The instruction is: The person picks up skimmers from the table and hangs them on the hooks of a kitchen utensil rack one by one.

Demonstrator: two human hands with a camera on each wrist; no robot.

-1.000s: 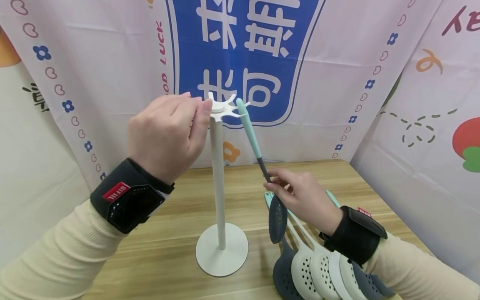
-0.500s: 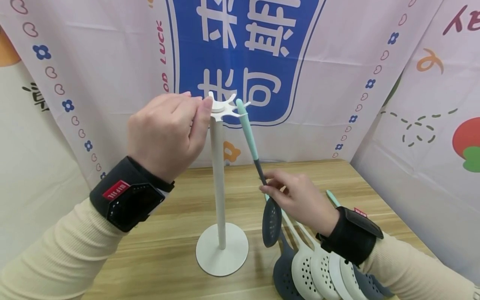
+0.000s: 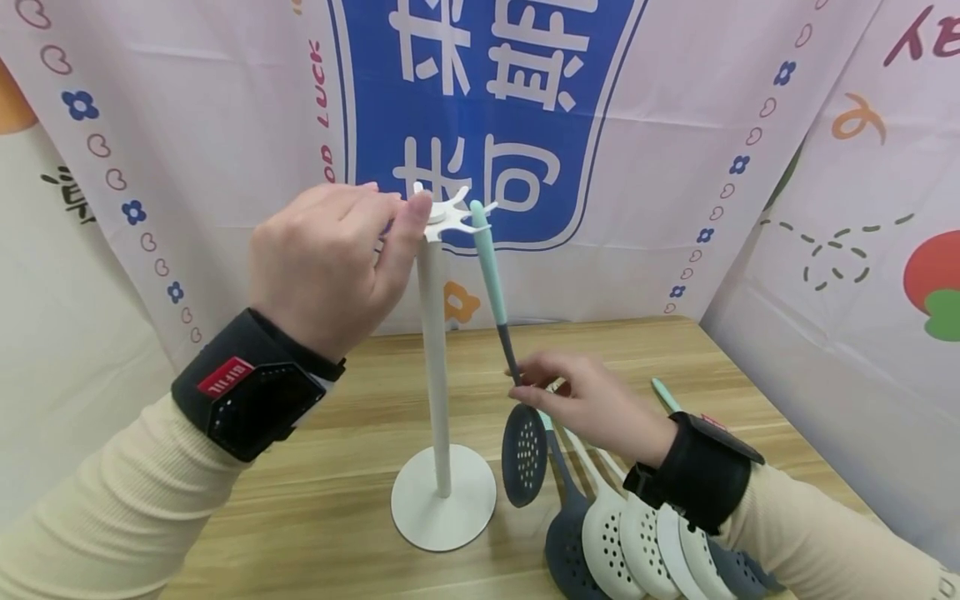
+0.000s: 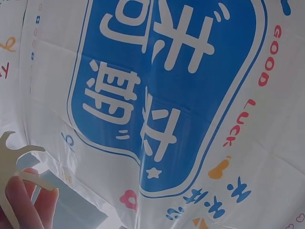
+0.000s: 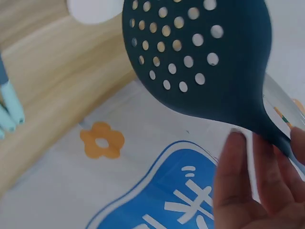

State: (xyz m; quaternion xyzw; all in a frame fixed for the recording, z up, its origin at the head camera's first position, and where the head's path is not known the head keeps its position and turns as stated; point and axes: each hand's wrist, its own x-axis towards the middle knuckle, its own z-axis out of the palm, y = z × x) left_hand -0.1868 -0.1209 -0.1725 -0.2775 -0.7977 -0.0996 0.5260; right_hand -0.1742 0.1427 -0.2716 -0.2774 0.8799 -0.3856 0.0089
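A white utensil stand [image 3: 437, 367] with a round base stands upright on the wooden table. My left hand [image 3: 327, 258] holds one side of its pronged top [image 4: 8, 164]; the fingers are partly hidden in the head view. To the right of the pole, my right hand [image 3: 592, 404] pinches the dark neck of a slotted skimmer [image 3: 524, 457]. The skimmer hangs head down, slightly tilted, its mint handle [image 3: 491, 271] up between two prongs on the stand's right. In the right wrist view the perforated skimmer head [image 5: 238, 71] fills the upper middle, beside the fingers.
Several more utensils lie in a row at the front right: a dark skimmer [image 3: 570, 542], a white skimmer [image 3: 609, 542] and others partly under the right forearm. A printed cloth [image 3: 637, 167] hangs behind the wooden table [image 3: 322, 500].
My right hand has moved left and slightly down, bringing the skimmer head towards the pole. The skimmer hangs more upright and its holed face has turned into view. My left hand stays on the stand.
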